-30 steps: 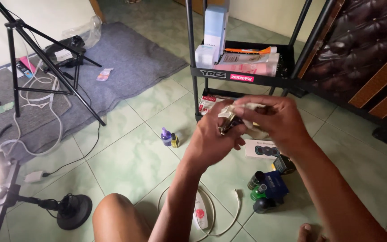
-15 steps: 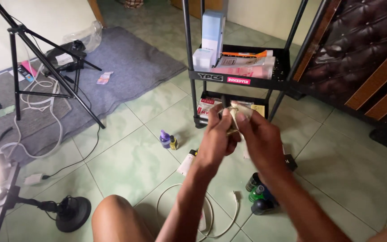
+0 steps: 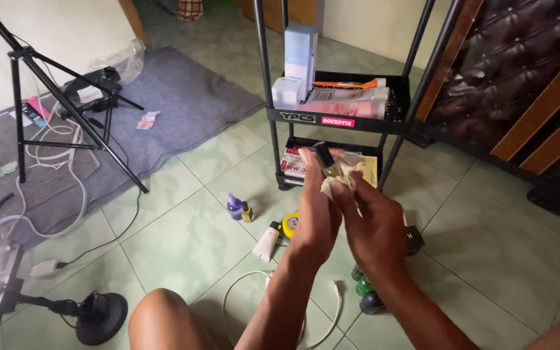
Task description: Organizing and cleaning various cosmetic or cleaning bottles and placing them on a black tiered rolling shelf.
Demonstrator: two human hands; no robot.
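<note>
Both hands raised together at centre frame, in front of the black rolling cart (image 3: 332, 116). Left hand (image 3: 315, 207) closes around a small dark-capped bottle (image 3: 325, 162), holding it upright at the fingertips, probably so it stays steady. Right hand (image 3: 371, 223) pinches a crumpled pale tissue (image 3: 338, 185) against the bottle's lower side; bottle and tissue touch, pressed between the two hands. Held well above the floor, away from the clutter below.

Cart's upper shelf carries a tall pale-blue box (image 3: 299, 55), a white box and flat pink packets, stacked against the rim so they stay put. Lower shelf holds more packets, partly hidden by the hands.

Green tiled floor (image 3: 183, 240), near left of the hands: a small purple bottle (image 3: 234, 206), a white tube (image 3: 266, 241), a yellow round tin. Near right, under the right forearm: green and dark bottles, partly hidden. A white cable (image 3: 241, 291) loops near the knee.

Far left: tripod (image 3: 66, 110) on a grey rug (image 3: 189, 97). A lit lamp at the near-left edge.
</note>
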